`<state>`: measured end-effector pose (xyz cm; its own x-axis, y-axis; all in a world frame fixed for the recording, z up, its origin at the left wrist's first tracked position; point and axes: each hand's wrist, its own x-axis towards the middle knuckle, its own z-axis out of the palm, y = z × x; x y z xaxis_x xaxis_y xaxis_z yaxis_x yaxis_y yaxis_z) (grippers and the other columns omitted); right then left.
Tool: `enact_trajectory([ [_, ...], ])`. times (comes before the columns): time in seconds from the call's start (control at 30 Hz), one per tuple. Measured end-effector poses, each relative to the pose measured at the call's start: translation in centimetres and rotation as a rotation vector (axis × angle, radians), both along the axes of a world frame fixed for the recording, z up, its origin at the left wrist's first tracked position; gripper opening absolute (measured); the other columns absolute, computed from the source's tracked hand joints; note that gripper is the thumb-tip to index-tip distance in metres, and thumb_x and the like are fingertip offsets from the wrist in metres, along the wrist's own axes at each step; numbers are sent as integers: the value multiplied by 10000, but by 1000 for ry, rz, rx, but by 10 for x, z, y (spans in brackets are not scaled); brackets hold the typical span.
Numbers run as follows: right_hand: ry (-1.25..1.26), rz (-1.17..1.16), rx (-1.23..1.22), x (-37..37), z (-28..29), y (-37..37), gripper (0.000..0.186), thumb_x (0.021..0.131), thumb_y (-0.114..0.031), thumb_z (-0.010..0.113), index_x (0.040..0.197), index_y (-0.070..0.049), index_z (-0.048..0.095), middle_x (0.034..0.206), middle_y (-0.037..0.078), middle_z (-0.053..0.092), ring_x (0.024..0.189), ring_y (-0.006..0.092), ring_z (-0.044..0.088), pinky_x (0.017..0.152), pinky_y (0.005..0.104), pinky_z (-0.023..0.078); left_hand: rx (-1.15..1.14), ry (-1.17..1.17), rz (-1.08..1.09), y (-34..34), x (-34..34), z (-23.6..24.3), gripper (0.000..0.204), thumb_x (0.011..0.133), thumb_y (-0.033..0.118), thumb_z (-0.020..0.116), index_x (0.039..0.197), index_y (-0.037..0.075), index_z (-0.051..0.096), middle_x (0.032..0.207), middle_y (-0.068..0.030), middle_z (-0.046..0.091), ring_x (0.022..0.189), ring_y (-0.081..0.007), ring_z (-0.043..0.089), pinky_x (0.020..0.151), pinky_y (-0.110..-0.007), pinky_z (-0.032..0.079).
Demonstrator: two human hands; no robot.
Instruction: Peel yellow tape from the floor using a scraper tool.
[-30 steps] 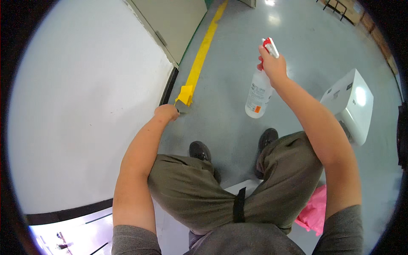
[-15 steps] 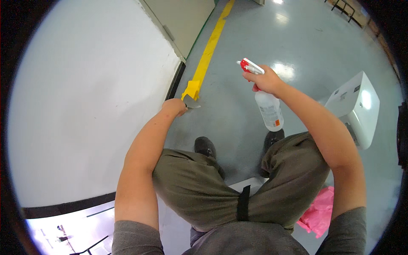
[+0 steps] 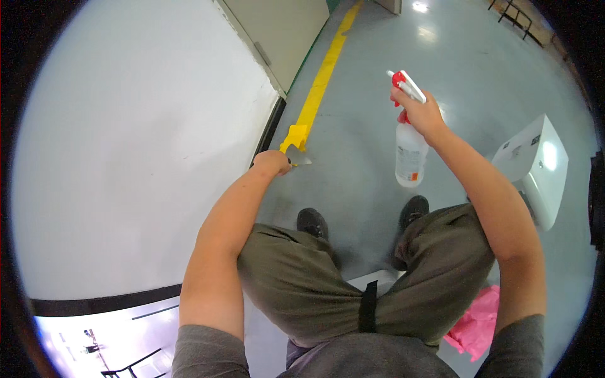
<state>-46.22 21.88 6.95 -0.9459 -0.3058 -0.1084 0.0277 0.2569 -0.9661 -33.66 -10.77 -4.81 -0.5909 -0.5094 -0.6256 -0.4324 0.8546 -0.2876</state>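
Observation:
My left hand [image 3: 273,163] is closed round the handle of a scraper [image 3: 299,155], whose flat metal blade lies at the near end of a yellow floor tape strip [image 3: 320,82]. There the tape is peeled up and crumpled [image 3: 294,136] beside the blade. In my right hand [image 3: 423,116] is a spray bottle [image 3: 410,154] with a translucent white body and a red and white trigger head. It is held above the floor, with its nozzle toward the upper left. My fingers wrap its neck and trigger.
On the left stands a white wall [image 3: 145,145] with a black skirting [image 3: 270,129], leading to a pale door [image 3: 277,38]. A white box-shaped object [image 3: 547,170] sits on the grey floor [image 3: 359,126] at right. Pink cloth [image 3: 474,324] lies beside my right leg.
The spray bottle in my right hand has moved right and slightly up, and hangs more upright. My left hand keeps the scraper at the tape's end. The whole view has shifted a little.

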Motion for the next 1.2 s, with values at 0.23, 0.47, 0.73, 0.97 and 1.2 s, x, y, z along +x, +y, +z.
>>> enact_trajectory([
  [0.23,28,-73,-19,-35,12,45,336,782,-353,669,923,-59,586,782,60,585,645,149,583,606,329,468,101,207,-286,-11,1,-17,595,777,665,475,642,107,627,664,-104,635,694,-280,638,630,-417,482],
  [0.47,158,-205,-60,-12,-23,142,296,811,-255,637,999,-33,578,805,64,599,672,147,591,625,305,480,39,192,-375,25,-13,4,525,814,539,539,768,30,660,765,-149,654,781,-306,642,697,-407,493],
  [0.73,223,-566,36,136,-168,275,260,851,-162,619,1058,-13,570,802,48,596,666,113,575,571,267,488,55,111,-464,48,-12,-2,495,837,483,540,928,8,643,943,-178,651,906,-323,623,779,-409,487],
  [0.97,147,-822,39,200,-202,336,167,853,-131,590,978,-23,568,736,29,562,604,99,548,542,242,445,11,59,-430,70,-20,7,487,829,466,561,964,3,629,976,-187,642,912,-332,622,796,-414,485],
  [1.2,283,-992,25,218,-241,344,351,856,-190,618,1146,-34,497,871,68,596,735,123,575,642,256,463,46,153,-566,76,-28,18,463,816,455,585,971,22,636,984,-160,649,921,-319,623,773,-413,497],
])
